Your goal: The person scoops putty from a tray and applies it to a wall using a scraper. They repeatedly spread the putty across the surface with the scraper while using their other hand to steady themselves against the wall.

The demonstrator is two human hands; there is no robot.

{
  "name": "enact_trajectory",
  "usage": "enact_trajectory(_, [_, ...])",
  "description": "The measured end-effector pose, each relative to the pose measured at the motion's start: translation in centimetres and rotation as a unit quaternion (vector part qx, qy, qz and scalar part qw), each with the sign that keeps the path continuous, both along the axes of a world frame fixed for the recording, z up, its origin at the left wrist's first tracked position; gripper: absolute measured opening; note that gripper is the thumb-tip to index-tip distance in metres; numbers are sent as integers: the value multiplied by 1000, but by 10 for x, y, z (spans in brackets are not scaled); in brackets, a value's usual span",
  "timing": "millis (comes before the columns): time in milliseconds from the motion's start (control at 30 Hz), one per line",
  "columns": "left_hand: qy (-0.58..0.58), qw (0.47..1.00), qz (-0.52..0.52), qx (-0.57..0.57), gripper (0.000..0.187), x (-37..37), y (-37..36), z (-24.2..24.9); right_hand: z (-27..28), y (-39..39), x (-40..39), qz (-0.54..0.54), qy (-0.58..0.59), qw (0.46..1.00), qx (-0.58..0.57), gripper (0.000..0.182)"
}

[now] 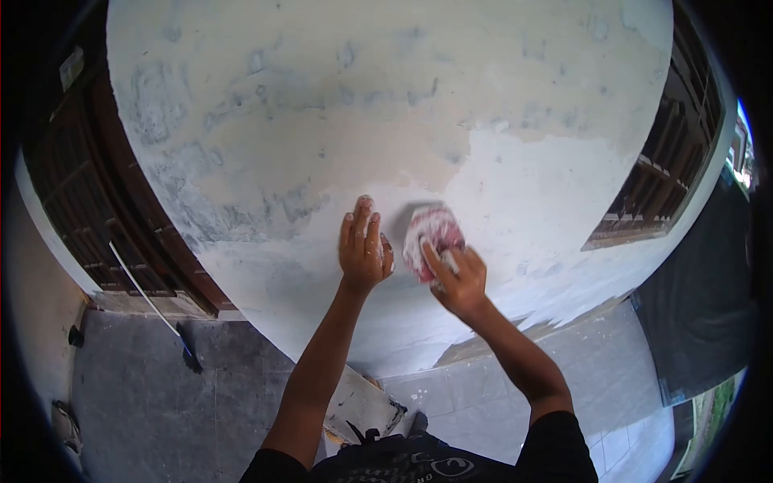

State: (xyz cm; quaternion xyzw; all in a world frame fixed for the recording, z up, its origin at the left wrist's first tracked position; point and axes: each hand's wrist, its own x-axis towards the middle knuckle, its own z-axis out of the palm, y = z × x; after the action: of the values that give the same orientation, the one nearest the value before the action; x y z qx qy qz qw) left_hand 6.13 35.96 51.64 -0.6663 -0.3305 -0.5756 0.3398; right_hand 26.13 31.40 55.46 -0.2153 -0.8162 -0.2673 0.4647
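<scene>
Head view: left hand [364,251] lies open, flat on the wall [322,121], while right hand [459,282] grips a red-stained pad [431,233] pressed just beside it, mid-wall.

The wall [386,105] is patchy: cream and tan in the middle, grey-blue smears to the left and top, and whiter fresh filler on the right and below. The pad [431,235] held against it is red-pink mottled with white. White dust coats the fingers of the left hand [364,251]. The door [121,209] and the window frame [668,161] are dark brown, and the floor [145,394] is grey-tiled.
</scene>
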Motion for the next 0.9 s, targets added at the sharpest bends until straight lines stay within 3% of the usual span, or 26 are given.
enact_trajectory(67, [-14, 999, 11, 33, 46, 2, -2, 6, 35, -1, 0, -27, 24, 999, 31, 77])
enact_trajectory(167, [-1, 1000, 10, 2, 53, -2, 1, -1, 87, 6, -10, -61, 49, 994, 77, 70])
enact_trajectory(200, [-1, 1000, 13, 10, 52, 0, 0, 1, 89, 18, -14, -44, 56, 996, 55, 77])
enact_trajectory(400, [0, 1000, 12, -8, 53, -1, -4, 1, 19, 29, -15, -61, 8, 997, 43, 60])
enact_trajectory(500, [2, 1000, 24, -17, 55, -1, -3, 0, -10, 9, -6, -29, -15, 999, -17, 67])
enact_trajectory(600, [1, 1000, 9, 1, 56, -1, 0, 0, 13, 1, 1, -18, -5, 1000, -19, 72])
enact_trajectory(767, [-1, 1000, 7, 0, 55, -1, 0, 0, 89, 16, -13, -50, 60, 994, 79, 77])
enact_trajectory(900, [0, 1000, 1, 2, 56, -2, -1, 0, 68, 43, -22, -63, 30, 994, 83, 73])
